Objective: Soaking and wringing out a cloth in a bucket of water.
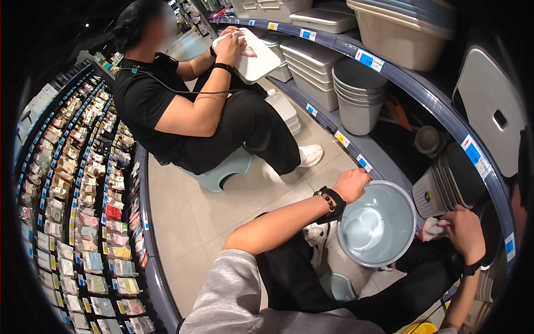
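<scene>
My left hand [352, 185] grips the upper left rim of a light blue-grey plastic bucket [377, 225], whose open mouth faces up towards me between my knees. To the right of the bucket, my right hand [465, 234] holds a white cloth with pink edging [436, 229]; its fingers are closed on the bunched cloth, just off the bucket's rim. The bucket's inside shows bright reflections and a few small dark marks.
A co-worker [200, 112] on a low stool [225, 171] holds a white lid [254, 58] and a cloth. Shelves with nested bins [359, 98] and lidded boxes [311, 71] curve along the right. Packaged goods hang on a rack [87, 208] at left. A yellow object [420, 328] lies at the bottom edge.
</scene>
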The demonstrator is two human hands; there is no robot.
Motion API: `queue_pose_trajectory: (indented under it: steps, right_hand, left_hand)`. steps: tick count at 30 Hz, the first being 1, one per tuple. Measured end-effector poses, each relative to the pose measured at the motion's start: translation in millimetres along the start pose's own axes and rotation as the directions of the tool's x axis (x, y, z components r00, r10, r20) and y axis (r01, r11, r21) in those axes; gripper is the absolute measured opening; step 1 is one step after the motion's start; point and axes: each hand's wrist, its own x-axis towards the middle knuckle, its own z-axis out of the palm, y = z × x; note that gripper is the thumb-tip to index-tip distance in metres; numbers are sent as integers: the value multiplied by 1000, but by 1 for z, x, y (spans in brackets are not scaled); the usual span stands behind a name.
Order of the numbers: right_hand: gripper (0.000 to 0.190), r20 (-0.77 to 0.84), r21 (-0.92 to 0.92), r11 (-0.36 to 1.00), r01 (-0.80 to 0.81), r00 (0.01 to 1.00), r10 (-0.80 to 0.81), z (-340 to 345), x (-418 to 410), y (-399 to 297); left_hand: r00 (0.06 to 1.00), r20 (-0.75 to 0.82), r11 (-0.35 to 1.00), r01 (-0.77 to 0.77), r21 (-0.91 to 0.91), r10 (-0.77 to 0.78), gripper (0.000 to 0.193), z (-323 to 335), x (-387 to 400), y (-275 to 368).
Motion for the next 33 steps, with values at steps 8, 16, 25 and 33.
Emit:
queue_pose_trajectory:
  steps: [8,16,25,33]
  right_hand:
    - [28,171,-121,985,122,980,-100,8,61,-42]
    - [32,129,-231,962,149,984,-121,66,84,-30]
    - [39,175,-224,968,118,981,-79,96,90,-25]
    - [36,209,-259,952,160,972,-106,117,93,-9]
  left_hand:
    - [999,40,1000,16,20,-17,29,-2,-3,-3]
    - [1000,20,999,-17,-29,17,30,-7,-4,0]
    - [999,42,999,23,25,-24,29,-12,0,0]
    - [999,8,999,39,-15,-39,26,0,0,2]
